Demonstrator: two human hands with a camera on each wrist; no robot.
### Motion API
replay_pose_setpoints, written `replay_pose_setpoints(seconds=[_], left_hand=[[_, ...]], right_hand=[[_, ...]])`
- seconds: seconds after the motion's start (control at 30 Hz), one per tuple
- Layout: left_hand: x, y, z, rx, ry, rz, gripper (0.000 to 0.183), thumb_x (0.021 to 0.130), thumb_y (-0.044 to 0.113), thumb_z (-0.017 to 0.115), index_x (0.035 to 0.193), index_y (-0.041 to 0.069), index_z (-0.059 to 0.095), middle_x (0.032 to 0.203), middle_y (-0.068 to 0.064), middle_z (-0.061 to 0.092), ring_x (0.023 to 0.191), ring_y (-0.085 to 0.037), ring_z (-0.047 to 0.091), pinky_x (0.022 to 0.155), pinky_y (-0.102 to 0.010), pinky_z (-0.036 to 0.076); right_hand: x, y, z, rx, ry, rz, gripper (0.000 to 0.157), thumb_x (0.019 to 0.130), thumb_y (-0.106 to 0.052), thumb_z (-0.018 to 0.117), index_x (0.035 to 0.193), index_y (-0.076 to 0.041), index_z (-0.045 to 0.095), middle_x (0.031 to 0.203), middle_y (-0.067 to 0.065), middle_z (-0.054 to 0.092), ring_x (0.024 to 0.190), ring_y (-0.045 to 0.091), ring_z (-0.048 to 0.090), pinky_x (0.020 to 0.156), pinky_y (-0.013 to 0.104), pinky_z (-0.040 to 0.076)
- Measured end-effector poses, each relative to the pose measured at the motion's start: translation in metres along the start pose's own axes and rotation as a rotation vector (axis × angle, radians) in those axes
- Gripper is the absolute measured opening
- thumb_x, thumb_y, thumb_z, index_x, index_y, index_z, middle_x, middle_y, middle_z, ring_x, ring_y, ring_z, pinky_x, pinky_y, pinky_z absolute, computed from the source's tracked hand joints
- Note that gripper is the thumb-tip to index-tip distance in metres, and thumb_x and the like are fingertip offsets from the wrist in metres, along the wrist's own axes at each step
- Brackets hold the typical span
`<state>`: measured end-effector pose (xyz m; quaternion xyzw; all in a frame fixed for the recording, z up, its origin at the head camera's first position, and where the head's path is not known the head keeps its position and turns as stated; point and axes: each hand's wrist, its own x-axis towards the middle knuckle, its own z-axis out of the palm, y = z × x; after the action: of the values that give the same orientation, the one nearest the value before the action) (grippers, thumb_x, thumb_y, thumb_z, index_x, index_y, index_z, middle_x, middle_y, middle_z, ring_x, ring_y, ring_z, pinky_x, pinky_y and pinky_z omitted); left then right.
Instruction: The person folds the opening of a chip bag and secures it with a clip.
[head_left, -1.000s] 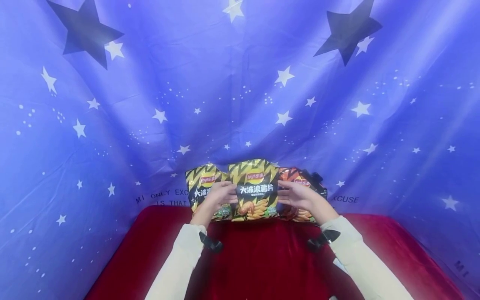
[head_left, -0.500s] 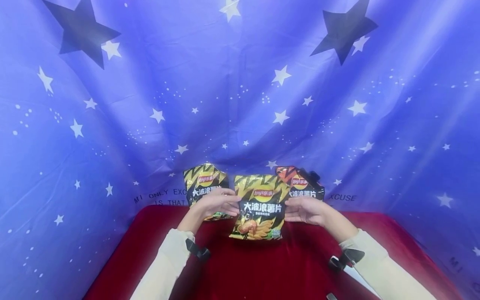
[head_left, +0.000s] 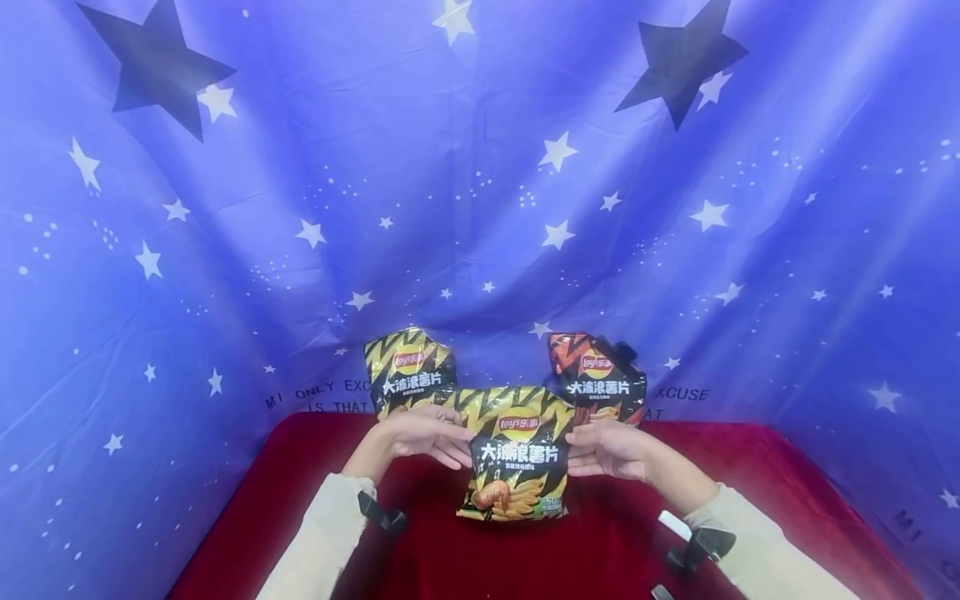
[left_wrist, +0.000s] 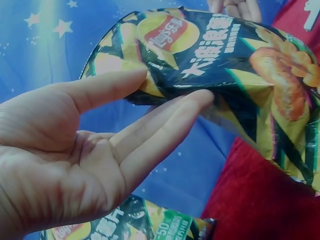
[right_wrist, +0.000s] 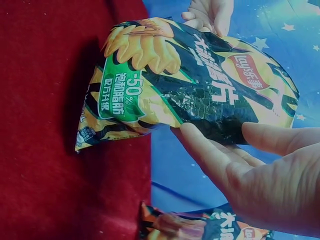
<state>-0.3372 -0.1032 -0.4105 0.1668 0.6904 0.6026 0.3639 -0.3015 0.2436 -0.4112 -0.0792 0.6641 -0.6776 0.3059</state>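
Note:
A yellow and black bag of potato chips [head_left: 517, 454] is upright and leaning back a little, above the red cloth, between both hands. My left hand [head_left: 420, 435] pinches its left side; in the left wrist view the thumb [left_wrist: 112, 87] lies on the front and the fingers reach the edge and back. On the opposite side my right hand [head_left: 611, 450] pinches the bag likewise, its thumb [right_wrist: 280, 137] on the front in the right wrist view. Behind, a second yellow bag [head_left: 408, 367] stands at left and a red and black chip bag [head_left: 597, 367] at right.
Red velvety cloth [head_left: 427, 550] covers the table. A blue star-printed curtain [head_left: 450, 167] hangs behind it and at the sides. A black object [head_left: 624, 353] is at the red bag's upper right. A small white item [head_left: 673, 525] shows beside the right wrist.
Both hands have brought the middle yellow chip bag out from between the other two bags and toward me, lower in the head view. The two bags behind have stayed put.

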Motion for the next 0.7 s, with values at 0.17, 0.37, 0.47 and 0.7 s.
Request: replay_pose_setpoints(seconds=[0.17, 0.37, 0.47, 0.7], left_hand=[[-0.001, -0.01, -0.007, 0.013, -0.053, -0.023, 0.04, 0.105, 0.009, 0.055, 0.136, -0.01, 0.04, 0.112, -0.028, 0.074, 0.101, -0.031, 0.076, 0.093, -0.049, 0.058], [-0.004, -0.019, -0.012, 0.018, -0.078, -0.031, 0.023, 0.103, 0.012, 0.059, 0.117, 0.0, 0.045, 0.109, -0.027, 0.074, 0.104, -0.038, 0.074, 0.096, -0.054, 0.055], [-0.006, -0.021, -0.013, 0.013, -0.081, -0.026, 0.02, 0.102, 0.013, 0.062, 0.108, 0.005, 0.045, 0.107, -0.024, 0.075, 0.104, -0.039, 0.074, 0.098, -0.059, 0.05], [-0.003, -0.022, -0.015, 0.016, -0.096, -0.025, 0.017, 0.103, 0.012, 0.059, 0.1, 0.007, 0.043, 0.105, -0.022, 0.076, 0.1, -0.033, 0.076, 0.099, -0.06, 0.047]], right_hand=[[0.002, 0.012, 0.004, 0.015, -0.006, 0.01, 0.03, 0.104, -0.008, 0.051, 0.128, 0.007, 0.044, 0.106, 0.01, 0.074, 0.103, 0.021, 0.071, 0.1, 0.046, 0.057], [0.005, 0.018, 0.008, 0.016, 0.012, 0.014, 0.046, 0.103, -0.01, 0.054, 0.137, 0.015, 0.033, 0.106, 0.011, 0.072, 0.104, 0.022, 0.07, 0.101, 0.047, 0.056], [0.006, 0.019, 0.009, 0.004, 0.019, 0.014, 0.056, 0.103, -0.011, 0.055, 0.142, 0.019, 0.027, 0.107, 0.012, 0.072, 0.104, 0.023, 0.07, 0.101, 0.048, 0.056], [0.007, 0.02, 0.006, -0.006, -0.002, 0.011, 0.048, 0.103, -0.012, 0.055, 0.138, 0.016, 0.036, 0.109, 0.014, 0.073, 0.105, 0.024, 0.07, 0.101, 0.048, 0.056]])
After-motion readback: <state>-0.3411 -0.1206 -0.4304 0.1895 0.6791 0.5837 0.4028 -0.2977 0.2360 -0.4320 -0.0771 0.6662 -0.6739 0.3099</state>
